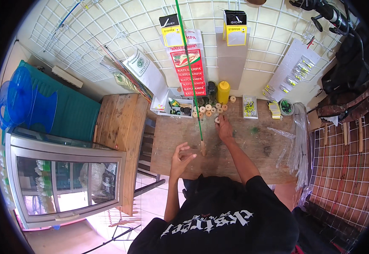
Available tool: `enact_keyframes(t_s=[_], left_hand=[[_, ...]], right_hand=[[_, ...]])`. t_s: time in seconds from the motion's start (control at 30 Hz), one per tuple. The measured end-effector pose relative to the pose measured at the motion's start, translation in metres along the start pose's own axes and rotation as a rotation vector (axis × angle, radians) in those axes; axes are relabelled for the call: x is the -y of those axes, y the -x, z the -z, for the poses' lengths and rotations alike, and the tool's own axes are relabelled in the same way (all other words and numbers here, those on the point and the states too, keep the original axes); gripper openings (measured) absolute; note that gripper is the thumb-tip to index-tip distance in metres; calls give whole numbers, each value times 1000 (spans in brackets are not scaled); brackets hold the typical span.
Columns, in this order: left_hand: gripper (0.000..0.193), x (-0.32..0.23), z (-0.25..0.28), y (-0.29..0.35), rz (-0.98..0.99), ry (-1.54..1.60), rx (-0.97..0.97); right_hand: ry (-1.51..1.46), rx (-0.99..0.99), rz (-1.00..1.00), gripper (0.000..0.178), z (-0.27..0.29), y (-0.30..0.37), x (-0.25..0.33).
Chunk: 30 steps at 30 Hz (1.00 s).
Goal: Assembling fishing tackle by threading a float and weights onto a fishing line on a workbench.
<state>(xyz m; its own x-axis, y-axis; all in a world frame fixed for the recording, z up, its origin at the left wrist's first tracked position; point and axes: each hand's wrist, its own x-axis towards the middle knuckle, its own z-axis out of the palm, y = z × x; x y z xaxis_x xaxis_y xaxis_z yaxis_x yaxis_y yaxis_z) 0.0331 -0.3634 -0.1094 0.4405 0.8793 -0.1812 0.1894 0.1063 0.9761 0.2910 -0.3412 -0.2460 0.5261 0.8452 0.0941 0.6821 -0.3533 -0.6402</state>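
Observation:
My left hand [182,159] is raised above the wooden table, its fingers apart and nothing in them. Just right of it is the tan handle [203,148] of a thin green rod [191,78], which runs up toward the wall. Farther out, my right hand [223,127] is closed on a pale cork ring [217,120] with a hole in its middle. Beyond that hand, several more cork rings [208,113] lie grouped at the back of the table, some light, some browner.
A yellow bottle [223,92] and a dark jar [211,90] stand behind the rings. To their left is a white box [172,106] of small bottles; to their right, a tray [250,107] of small yellow items. Clear plastic sleeves [301,144] hang over the table's right edge.

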Motion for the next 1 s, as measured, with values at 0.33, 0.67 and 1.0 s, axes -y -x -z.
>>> enact_keyframes(t_s=[0.33, 0.67, 1.0], left_hand=[[55, -22, -21, 8, -58, 74, -24], [54, -20, -22, 10, -51, 66, 44], [53, -10, 27, 34, 16, -49, -19]], right_hand=[[-783, -55, 1, 44, 48, 38, 3], [-886, 32, -42, 43, 74, 49, 12], [-255, -192, 23, 31, -14, -21, -24]])
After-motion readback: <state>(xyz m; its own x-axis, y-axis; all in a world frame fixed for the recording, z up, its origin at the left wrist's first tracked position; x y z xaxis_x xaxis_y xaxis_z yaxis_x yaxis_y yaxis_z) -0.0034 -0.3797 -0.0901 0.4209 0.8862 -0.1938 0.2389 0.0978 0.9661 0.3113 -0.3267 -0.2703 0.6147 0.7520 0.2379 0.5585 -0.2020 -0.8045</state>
